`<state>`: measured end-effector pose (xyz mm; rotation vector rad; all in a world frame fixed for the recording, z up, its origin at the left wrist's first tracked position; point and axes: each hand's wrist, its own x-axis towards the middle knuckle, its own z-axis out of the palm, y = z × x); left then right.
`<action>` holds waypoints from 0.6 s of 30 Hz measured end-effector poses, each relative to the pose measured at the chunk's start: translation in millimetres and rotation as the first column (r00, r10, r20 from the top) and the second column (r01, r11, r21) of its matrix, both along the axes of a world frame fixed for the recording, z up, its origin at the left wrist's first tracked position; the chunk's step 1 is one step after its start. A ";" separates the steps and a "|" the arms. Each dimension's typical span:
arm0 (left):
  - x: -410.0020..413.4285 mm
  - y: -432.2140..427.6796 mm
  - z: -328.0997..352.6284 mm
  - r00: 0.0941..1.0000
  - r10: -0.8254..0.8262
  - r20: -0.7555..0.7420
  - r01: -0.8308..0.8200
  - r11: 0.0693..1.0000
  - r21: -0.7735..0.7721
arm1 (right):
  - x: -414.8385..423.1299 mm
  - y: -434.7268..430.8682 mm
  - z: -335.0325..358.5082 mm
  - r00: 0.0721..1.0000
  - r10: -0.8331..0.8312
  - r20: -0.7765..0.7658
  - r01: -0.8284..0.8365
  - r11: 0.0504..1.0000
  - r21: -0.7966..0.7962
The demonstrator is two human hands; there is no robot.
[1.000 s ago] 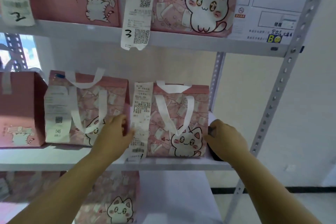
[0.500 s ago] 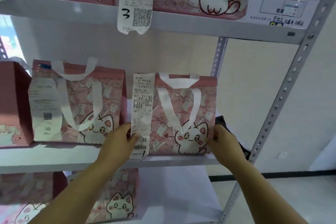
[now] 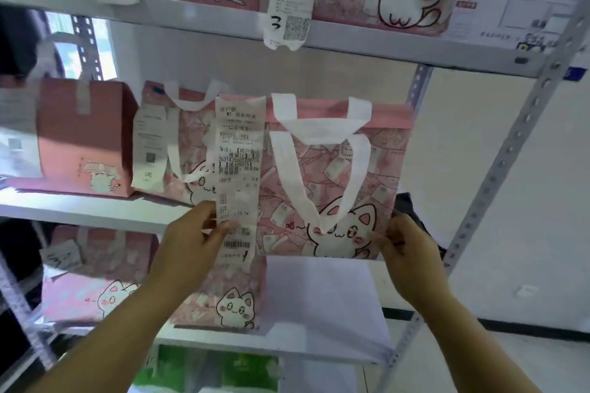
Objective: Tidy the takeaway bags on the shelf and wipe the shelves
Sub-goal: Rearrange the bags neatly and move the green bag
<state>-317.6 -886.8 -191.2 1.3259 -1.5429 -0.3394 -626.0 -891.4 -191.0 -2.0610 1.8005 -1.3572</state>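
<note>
A pink cat-print takeaway bag [image 3: 376,175] with white handles and a long receipt [image 3: 239,169] is held out in front of the middle shelf [image 3: 95,210], clear of its board. My left hand [image 3: 194,246] grips its lower left corner by the receipt. My right hand [image 3: 408,249] grips its lower right corner. A dark cloth [image 3: 412,210] shows behind the right hand. Behind the held bag stands a second cat-print bag [image 3: 178,143] with a receipt marked 046.
A pink box [image 3: 86,137] sits left on the middle shelf. The top shelf [image 3: 351,38] carries more pink bags with receipts numbered 2 and 3. The lower shelf [image 3: 319,341] holds two cat bags [image 3: 223,300]. A perforated metal upright [image 3: 510,150] stands at right.
The bag has come off the middle shelf toward me, held at both lower corners. The view has swung left and down, showing more of the lower shelves.
</note>
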 end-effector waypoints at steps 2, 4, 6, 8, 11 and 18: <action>13.1 21.8 3.4 0.999 0.030 -0.033 -0.030 1.000 -0.006 | 13.6 11.4 6.1 0.998 0.060 -0.018 -0.061 0.997 -0.040; 26.8 38.8 7.0 0.996 0.055 -0.071 -0.056 0.998 -0.016 | 26.2 20.0 13.6 0.993 0.098 -0.059 -0.103 0.990 -0.099; 40.3 53.2 12.2 0.994 0.082 -0.069 -0.084 0.996 -0.033 | 38.4 27.9 22.4 0.986 0.137 -0.092 -0.151 0.974 -0.172; 55.3 66.0 18.0 0.991 0.093 -0.095 -0.099 0.994 -0.054 | 51.8 34.8 31.6 0.979 0.179 -0.101 -0.198 0.955 -0.222; 79.5 82.7 29.5 0.989 0.094 -0.117 -0.105 0.990 -0.091 | 75.6 44.4 45.9 0.972 0.218 -0.090 -0.234 0.940 -0.250; 158.5 118.8 64.4 0.991 0.119 -0.064 -0.128 0.976 -0.177 | 155.4 61.8 73.1 0.957 0.274 -0.090 -0.288 0.898 -0.333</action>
